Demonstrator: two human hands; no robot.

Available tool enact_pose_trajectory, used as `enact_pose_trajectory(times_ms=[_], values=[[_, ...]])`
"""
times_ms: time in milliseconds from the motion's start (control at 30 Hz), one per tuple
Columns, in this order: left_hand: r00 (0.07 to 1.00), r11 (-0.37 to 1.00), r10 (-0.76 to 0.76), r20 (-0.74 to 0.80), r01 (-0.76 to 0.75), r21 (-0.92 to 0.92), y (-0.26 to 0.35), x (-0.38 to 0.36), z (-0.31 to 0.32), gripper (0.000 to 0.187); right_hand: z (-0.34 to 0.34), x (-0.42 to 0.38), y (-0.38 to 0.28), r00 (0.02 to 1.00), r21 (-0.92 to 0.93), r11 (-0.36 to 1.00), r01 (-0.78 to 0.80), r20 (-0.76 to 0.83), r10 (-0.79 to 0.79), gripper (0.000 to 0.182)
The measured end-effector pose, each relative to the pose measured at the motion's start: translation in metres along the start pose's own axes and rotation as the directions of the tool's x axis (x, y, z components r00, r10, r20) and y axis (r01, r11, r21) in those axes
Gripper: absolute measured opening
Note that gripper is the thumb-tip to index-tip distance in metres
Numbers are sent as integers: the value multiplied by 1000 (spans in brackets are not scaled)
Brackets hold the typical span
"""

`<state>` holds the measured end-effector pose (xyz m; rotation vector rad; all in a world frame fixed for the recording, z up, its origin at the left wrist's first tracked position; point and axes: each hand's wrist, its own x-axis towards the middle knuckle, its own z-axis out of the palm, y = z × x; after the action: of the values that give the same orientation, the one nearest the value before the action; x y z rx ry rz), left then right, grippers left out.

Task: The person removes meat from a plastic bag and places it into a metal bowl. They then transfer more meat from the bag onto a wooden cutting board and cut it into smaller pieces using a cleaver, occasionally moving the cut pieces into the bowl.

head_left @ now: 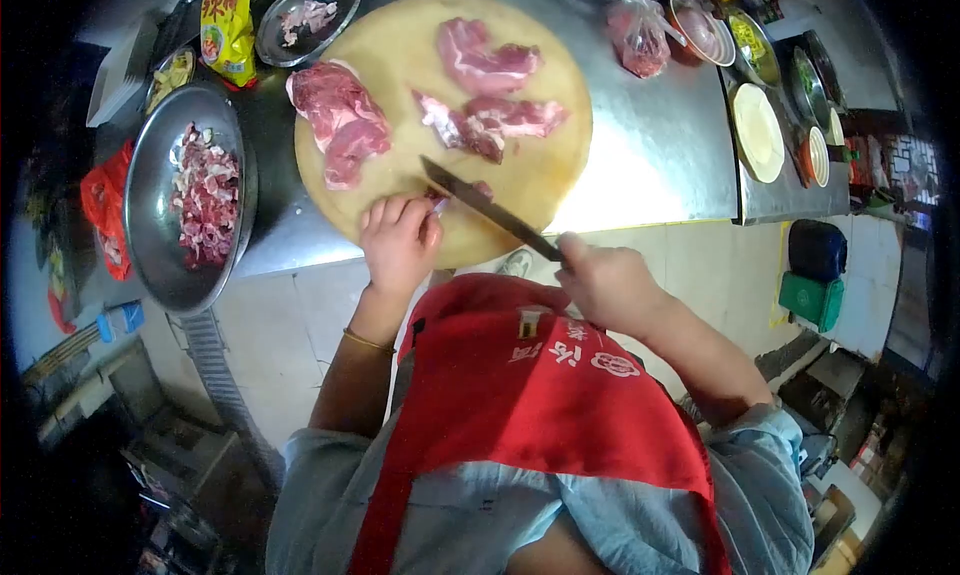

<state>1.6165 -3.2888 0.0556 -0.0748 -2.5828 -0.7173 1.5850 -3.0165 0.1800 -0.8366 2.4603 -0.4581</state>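
My right hand [615, 283] is wrapped round the handle of a long dark knife [490, 211]. Its blade slants up and left across the near part of a round cutting board [560, 180]. Beside the blade, the curled fingers of my left hand [400, 237] hold a small piece of meat [438, 203] against the board; hand and blade partly hide it. Farther back on the board lie a large slab of raw meat [338, 120] on the left, a pale pink piece [485, 55] at the top and a fatty strip [500, 125] in the middle.
A big metal bowl [145, 190] of cut meat stands left of the board. Behind it are a yellow packet [228, 30] and a small metal bowl [340, 25]. A plastic bag of meat [640, 45], a red-rimmed bowl [680, 15] and a pale oval plate [757, 132] stand to the right.
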Motion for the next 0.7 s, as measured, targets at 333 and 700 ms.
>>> enact_pose_trajectory(times_ms=[333, 700], values=[[995, 997, -59, 86, 54, 58, 0, 1, -4, 14, 0, 30, -27, 995, 36, 999, -26, 93, 23, 25], [998, 998, -65, -15, 65, -6, -4, -14, -5, 18, 0, -3, -4, 999, 23, 999, -26, 24, 26, 24]])
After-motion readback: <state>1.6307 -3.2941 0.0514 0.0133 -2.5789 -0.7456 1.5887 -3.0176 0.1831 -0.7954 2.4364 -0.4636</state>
